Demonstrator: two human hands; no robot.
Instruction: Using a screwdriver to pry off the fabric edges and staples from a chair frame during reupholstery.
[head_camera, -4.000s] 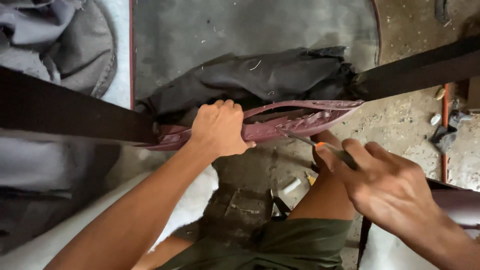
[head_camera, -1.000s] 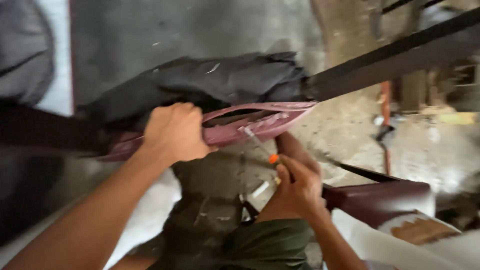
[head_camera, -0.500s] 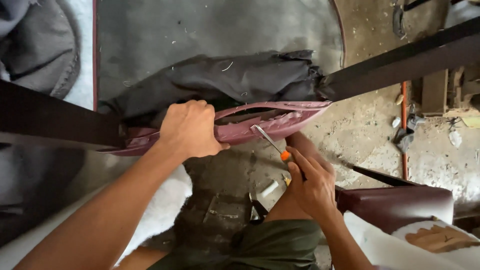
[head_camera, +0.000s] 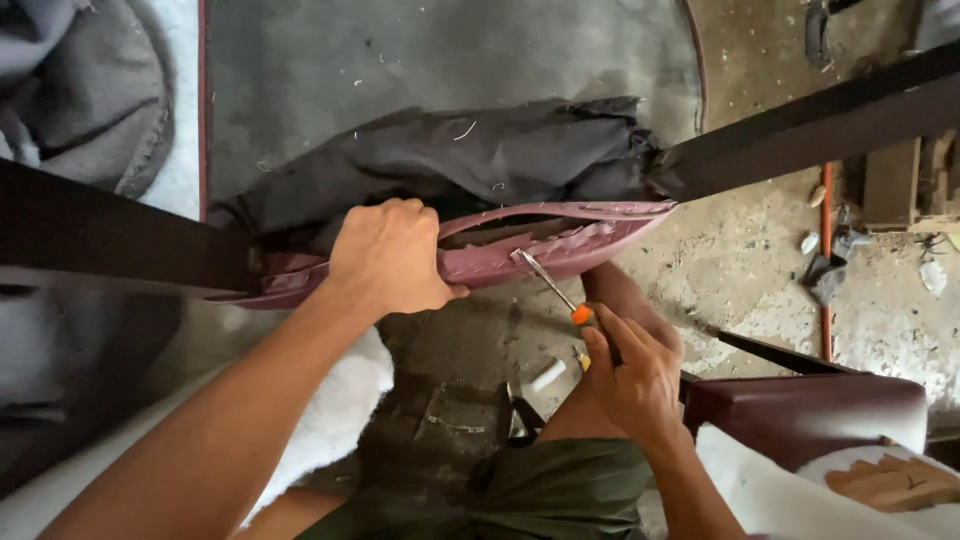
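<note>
Maroon cover (head_camera: 560, 245): a strip of torn vinyl stretched along the dark frame rail (head_camera: 800, 130), in the middle of the view, above the person's knee.
Left hand (head_camera: 390, 258): fist clenched tight over the cover's edge, pinning it to the frame.
Screwdriver (head_camera: 552, 287): metal shaft, orange collar, tip touching the cover's lower edge.
Right hand (head_camera: 632, 375): fingers wrapped closed around the screwdriver's handle, just below the cover.
Black cloth (head_camera: 470, 160): bunched just behind the cover.
Floor (head_camera: 740, 260): dusty concrete, scattered scraps.
Maroon cushion (head_camera: 810, 410): lower right, beside the right forearm.
</note>
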